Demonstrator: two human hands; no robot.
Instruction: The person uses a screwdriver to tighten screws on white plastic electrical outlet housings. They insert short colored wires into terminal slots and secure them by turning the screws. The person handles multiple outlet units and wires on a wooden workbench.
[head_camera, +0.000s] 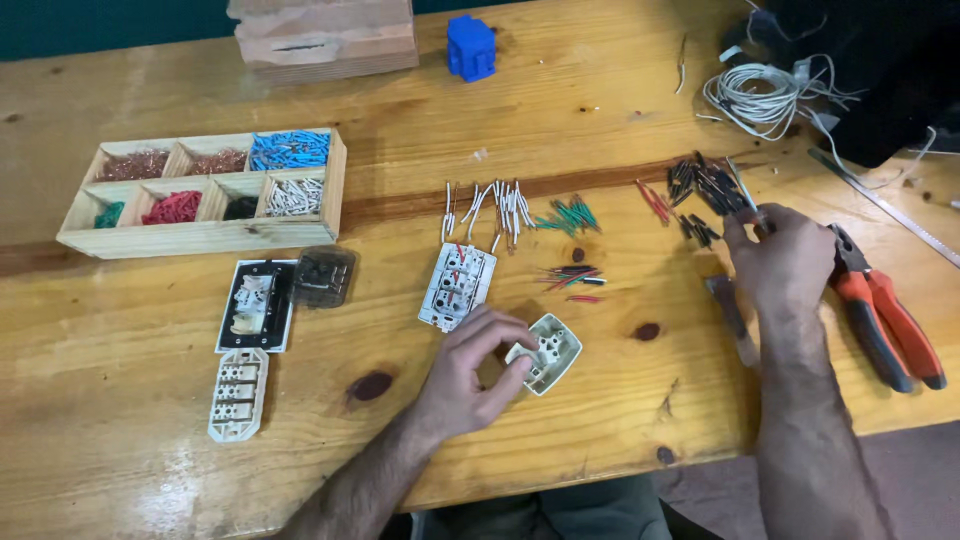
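Note:
My left hand (476, 366) holds a small white plastic socket part (547, 352) between thumb and fingers, low on the wooden table (600, 150). My right hand (782, 262) reaches up to a pile of short black wire pieces (706, 187) and pinches something thin at its edge; the pinched item is too small to identify. A white switch module with wires fitted (457, 285) lies just above my left hand. Short white wires (493, 207), green wires (567, 216) and red wires (653, 200) lie in loose rows across the middle.
A wooden divided tray (205, 238) with sorted coloured wire bits sits at left. Below it lie a black-framed switch plate (256, 305), a dark clear cover (324, 275) and a white terminal strip (238, 394). Red-handled pliers (885, 318), a coiled white cable (766, 98) and a blue block (470, 47) are around.

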